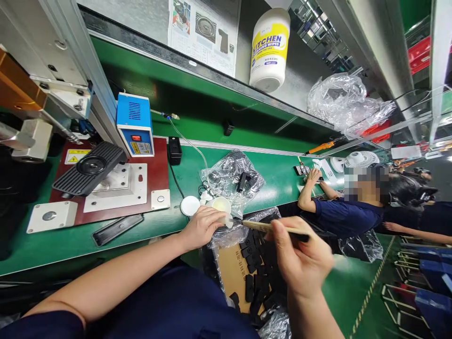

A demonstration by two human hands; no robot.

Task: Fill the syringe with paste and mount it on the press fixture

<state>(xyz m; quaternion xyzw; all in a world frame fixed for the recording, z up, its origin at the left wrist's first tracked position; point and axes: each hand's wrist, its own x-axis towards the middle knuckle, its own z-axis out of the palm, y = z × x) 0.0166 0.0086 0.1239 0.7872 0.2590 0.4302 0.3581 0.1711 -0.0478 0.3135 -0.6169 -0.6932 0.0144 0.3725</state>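
With right hand point(305, 259) nearest the camera, clamps a wooden-handled brush point(257, 226) roughly crosswise, aiming its tip left at a small translucent piece point(229, 221). Pinches that piece in left hand point(202, 227), beside a white cup point(229, 206). Cannot tell if touching.

Place: factory assembly workshop | long green workbench point(278, 178) | 2 push-button boxes point(60, 219) | instruction sheet point(203, 40) | navy-clad co-worker point(348, 217)

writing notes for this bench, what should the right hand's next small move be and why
Probably a light stroke of the brush over the small pale piece: the right hand holds the brush with its dark tip right by that piece, which the left hand appears to pinch. Whether tip and piece touch is too small to tell.
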